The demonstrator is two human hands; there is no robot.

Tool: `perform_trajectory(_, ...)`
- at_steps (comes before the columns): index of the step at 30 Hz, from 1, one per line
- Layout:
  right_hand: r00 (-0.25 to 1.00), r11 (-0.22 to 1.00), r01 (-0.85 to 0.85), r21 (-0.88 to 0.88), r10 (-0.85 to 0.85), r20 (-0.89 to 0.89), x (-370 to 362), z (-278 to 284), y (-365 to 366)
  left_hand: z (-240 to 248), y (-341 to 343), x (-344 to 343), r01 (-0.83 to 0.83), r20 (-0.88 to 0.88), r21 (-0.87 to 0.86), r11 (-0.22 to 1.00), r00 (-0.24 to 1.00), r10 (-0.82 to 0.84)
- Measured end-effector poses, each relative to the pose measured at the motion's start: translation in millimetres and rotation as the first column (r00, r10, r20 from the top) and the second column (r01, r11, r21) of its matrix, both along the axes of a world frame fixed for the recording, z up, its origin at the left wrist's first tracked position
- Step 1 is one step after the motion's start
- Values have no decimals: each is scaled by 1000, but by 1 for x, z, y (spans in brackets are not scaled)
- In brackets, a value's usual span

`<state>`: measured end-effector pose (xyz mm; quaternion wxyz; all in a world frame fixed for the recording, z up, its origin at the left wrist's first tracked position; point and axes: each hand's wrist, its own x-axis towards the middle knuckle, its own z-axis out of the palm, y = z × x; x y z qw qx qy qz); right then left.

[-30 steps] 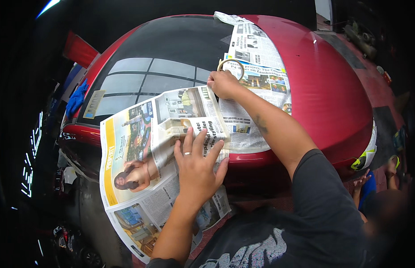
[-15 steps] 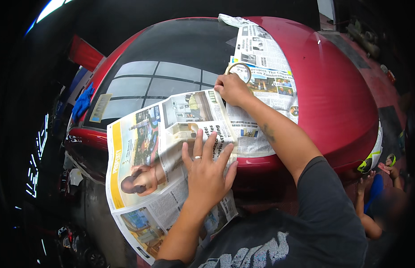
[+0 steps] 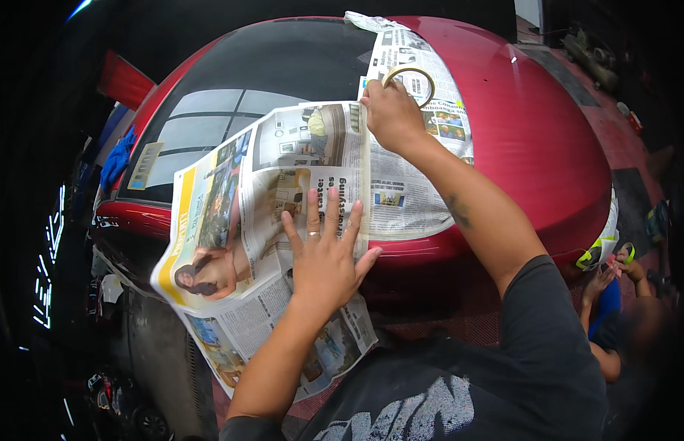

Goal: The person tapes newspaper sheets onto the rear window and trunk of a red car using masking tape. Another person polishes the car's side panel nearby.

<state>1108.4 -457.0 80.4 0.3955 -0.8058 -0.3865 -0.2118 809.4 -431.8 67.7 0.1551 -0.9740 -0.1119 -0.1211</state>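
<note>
blue cloth [image 3: 118, 160]: by the left edge of the red car [image 3: 533, 147], well apart from both hands.
pale card [image 3: 145, 166]: at the lower left corner of the dark glass [image 3: 298, 59].
dark glass: shows through left and middle with window reflections, so i judge the covering only partial.
loose newspaper [image 3: 261, 220]: over the glass's lower right part, hanging past the car's near edge, creased; its left edge and lower corners look unfastened to me.
left hand [image 3: 323, 257]: i have it spread palm down on the loose newspaper, near that sheet's right edge, grasping nothing.
pale strip [image 3: 366, 184]: along the loose newspaper's right edge; i take it for tape, seemingly laid below the right hand [image 3: 392, 110].
white cloth [image 3: 373, 22]: at the glass's far edge.
right hand: fingers curled, pinching the tape roll [image 3: 432, 87] at the loose newspaper's top right corner; its thumb i cannot make out.
tape roll: juts right from those fingers, above the laid sheets [image 3: 404, 169].
laid sheets: from the far edge toward the near edge, beside the red bodywork; that part looks done.
co-worker [image 3: 610, 360]: beyond the car's near right corner, hands raised close together.
</note>
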Motion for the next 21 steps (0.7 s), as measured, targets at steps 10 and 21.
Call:
perform_trajectory(10, 970, 975, 124, -186, -79, 232, 0, -22, 22, 33, 16, 6, 7, -137, 15, 1000, 991, -5)
perform_trajectory(21, 998, 970, 64, -235, -61, 20, 3, -45, 43, 23, -7, 24, 8, -251, 23, 1000, 968, -2)
